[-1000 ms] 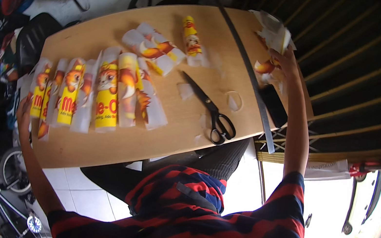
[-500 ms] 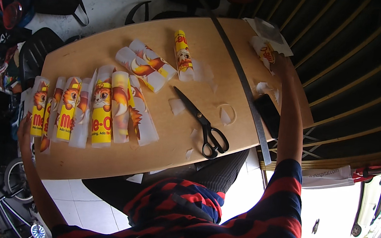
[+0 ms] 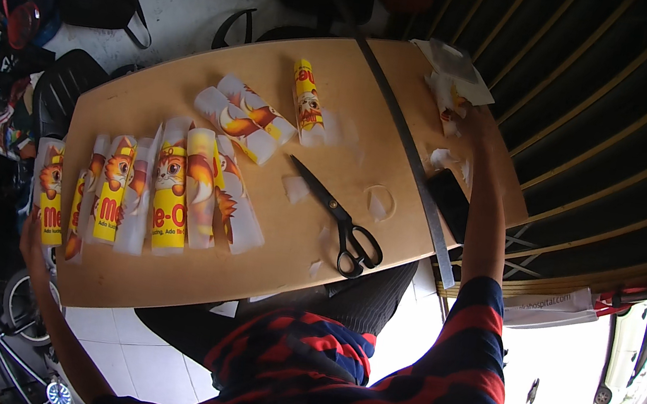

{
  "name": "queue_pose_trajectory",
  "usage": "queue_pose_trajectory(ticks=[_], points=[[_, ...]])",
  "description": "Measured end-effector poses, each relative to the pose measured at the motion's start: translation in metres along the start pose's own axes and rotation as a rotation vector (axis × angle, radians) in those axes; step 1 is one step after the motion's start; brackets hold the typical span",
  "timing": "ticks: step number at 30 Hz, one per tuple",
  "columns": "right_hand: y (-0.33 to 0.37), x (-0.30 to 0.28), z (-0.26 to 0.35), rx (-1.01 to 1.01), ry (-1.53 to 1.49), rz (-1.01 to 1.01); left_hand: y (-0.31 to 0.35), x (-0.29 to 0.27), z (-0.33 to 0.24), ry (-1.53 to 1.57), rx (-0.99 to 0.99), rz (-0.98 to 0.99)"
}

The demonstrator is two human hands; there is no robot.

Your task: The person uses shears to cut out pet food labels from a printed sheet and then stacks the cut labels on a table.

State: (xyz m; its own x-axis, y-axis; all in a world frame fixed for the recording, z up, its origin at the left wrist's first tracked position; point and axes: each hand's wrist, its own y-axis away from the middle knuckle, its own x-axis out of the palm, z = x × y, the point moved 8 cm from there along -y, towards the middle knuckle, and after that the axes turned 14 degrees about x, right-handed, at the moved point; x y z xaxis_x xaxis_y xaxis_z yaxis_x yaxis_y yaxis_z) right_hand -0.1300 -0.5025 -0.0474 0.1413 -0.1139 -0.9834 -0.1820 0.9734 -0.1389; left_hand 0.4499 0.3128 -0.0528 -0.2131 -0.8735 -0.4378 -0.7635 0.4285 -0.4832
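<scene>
At the table's left edge my left hand (image 3: 32, 240) is closed around the lower end of a rolled printed sheet (image 3: 51, 191), yellow and white with an orange cat picture. At the far right my right hand (image 3: 475, 127) grips the near end of another rolled sheet (image 3: 443, 96), its fingers partly hidden by shadow. Several similar rolls (image 3: 172, 188) stand in a row right of my left hand. Two more rolls (image 3: 245, 122) lie crosswise further back, and a single yellow roll (image 3: 309, 99) lies near the middle.
Black scissors (image 3: 341, 221) lie on the wooden table (image 3: 202, 284), among paper scraps (image 3: 296, 190) and a ring of tape (image 3: 379, 204). A long metal strip (image 3: 407, 148) crosses the table, with a black phone (image 3: 449, 200) beside it. Slatted railing (image 3: 600, 143) borders the right.
My left hand has drawn the leftmost roll slightly left, away from the row. My right hand has shifted a little nearer with its roll, which has turned more upright in view.
</scene>
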Motion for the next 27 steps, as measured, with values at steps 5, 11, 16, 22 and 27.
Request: queue_pose_trajectory(ticks=[5, 11, 16, 22, 27], points=[[-0.015, 0.021, -0.001, 0.058, 0.07, -0.176, 0.01, -0.017, -0.005, 0.058, 0.058, -0.072], [0.035, -0.016, 0.035, -0.034, -0.372, -0.332, 0.016, 0.025, -0.124, 0.129, 0.099, -0.267], [0.25, -0.063, 0.239, -0.481, -1.137, 0.609, 0.048, 0.137, -0.225, 0.206, 0.108, -0.28], [0.371, -0.049, 0.34, -0.361, -1.444, 1.168, 0.094, 0.227, -0.288, 0.233, 0.413, 0.003], [0.322, -0.032, 0.294, -0.25, -1.602, 1.017, 0.054, 0.16, -0.231, 0.022, 0.326, -0.064]])
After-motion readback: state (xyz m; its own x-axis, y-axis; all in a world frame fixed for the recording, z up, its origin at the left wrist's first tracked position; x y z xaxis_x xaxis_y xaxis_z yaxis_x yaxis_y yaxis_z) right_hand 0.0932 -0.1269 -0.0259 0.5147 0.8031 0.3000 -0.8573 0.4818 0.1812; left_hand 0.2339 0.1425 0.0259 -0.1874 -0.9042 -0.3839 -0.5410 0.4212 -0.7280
